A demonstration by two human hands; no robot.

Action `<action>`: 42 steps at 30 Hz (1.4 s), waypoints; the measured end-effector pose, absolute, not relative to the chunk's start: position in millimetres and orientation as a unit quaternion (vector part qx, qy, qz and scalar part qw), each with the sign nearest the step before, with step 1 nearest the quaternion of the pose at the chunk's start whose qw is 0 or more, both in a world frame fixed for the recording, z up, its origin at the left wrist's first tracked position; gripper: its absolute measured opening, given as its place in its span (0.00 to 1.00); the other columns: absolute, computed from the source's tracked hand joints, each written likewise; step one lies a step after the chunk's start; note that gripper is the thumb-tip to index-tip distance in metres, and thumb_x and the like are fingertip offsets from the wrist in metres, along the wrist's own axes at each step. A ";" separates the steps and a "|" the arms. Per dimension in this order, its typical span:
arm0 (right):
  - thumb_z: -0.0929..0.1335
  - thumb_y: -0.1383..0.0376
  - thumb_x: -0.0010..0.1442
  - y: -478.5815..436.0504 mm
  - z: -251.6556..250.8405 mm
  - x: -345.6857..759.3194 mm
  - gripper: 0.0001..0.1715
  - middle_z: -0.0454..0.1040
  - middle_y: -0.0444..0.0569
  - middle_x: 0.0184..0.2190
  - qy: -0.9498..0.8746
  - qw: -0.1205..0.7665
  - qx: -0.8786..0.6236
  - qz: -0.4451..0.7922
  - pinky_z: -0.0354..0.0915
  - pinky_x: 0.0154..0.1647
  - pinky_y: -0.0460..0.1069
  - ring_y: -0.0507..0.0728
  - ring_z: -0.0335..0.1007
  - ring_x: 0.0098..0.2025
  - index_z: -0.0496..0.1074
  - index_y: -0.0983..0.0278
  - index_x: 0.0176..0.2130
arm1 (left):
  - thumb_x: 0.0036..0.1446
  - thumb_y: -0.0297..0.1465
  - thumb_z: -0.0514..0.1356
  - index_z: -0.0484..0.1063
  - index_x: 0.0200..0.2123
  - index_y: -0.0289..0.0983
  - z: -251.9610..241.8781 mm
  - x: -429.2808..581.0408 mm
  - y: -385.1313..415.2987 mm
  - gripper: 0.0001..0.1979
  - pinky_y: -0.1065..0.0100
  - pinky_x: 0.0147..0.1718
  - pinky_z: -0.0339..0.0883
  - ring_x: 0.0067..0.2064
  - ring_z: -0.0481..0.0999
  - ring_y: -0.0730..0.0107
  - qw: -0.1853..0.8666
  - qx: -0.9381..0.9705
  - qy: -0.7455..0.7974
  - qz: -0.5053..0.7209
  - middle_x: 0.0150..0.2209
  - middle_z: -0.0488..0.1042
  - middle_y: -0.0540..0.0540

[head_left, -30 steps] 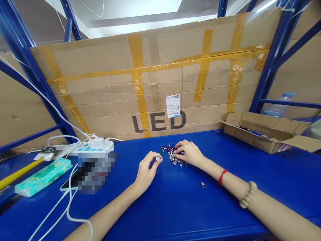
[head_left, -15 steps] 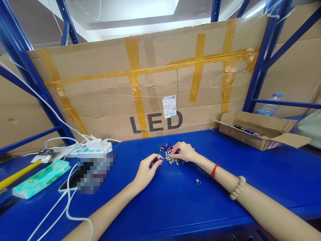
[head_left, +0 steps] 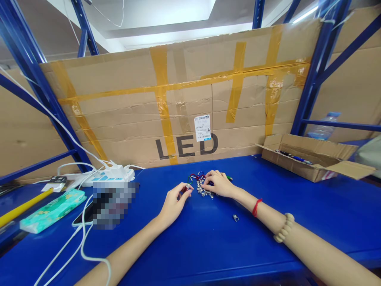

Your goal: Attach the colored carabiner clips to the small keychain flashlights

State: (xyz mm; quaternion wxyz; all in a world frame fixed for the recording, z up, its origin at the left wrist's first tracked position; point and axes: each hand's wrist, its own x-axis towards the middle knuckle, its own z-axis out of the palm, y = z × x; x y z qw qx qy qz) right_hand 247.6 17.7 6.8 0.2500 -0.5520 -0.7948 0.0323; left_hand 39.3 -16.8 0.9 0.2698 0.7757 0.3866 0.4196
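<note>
Straight ahead in the head view, the left hand (head_left: 174, 203) pinches a small silver piece (head_left: 187, 186) between thumb and forefinger, just beside the pile of silver pieces (head_left: 204, 191) on the blue tabletop (head_left: 208, 246). The right hand (head_left: 219, 184) rests on that pile, fingers curled down; whether they grip anything cannot be told.

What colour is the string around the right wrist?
The string is red, clearest in the head view.

A blue desk (head_left: 208, 250) carries a pile of metal parts (head_left: 204, 190) at its middle, one stray part (head_left: 235, 217) nearer. At right sits an open box (head_left: 309, 162). At left lie a power strip (head_left: 104, 175), cables (head_left: 79, 240), a teal packet (head_left: 52, 210) and a yellow handle (head_left: 24, 206).
</note>
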 end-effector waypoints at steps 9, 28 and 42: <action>0.68 0.59 0.58 -13.2 22.9 227.9 0.08 0.77 0.46 0.32 -0.787 0.445 -0.428 0.001 0.58 0.45 0.54 0.56 0.69 0.38 0.75 0.60 0.30 | 0.60 0.37 0.49 0.69 0.37 0.36 -0.3 39.0 -15.4 0.13 0.72 0.34 0.61 0.31 0.69 0.70 0.265 0.802 0.353 0.403 0.25 0.70 0.50; 0.68 0.54 0.54 -25.3 48.9 242.5 0.17 0.76 0.49 0.31 -0.805 0.330 -0.462 0.174 0.62 0.29 0.46 0.52 0.68 0.30 0.77 0.64 0.33 | 0.61 0.38 0.48 0.59 0.32 0.38 -1.3 35.6 -10.2 0.10 0.72 0.30 0.59 0.28 0.66 0.72 0.322 0.780 0.344 0.412 0.26 0.71 0.50; 0.72 0.62 0.43 -63.8 38.8 282.1 0.10 0.72 0.44 0.17 -0.757 0.106 -0.543 0.347 0.64 0.16 0.42 0.49 0.66 0.17 0.72 0.66 0.25 | 0.60 0.38 0.48 0.60 0.32 0.38 -2.1 33.9 -10.5 0.10 0.73 0.27 0.60 0.28 0.68 0.72 0.317 0.784 0.333 0.417 0.25 0.71 0.50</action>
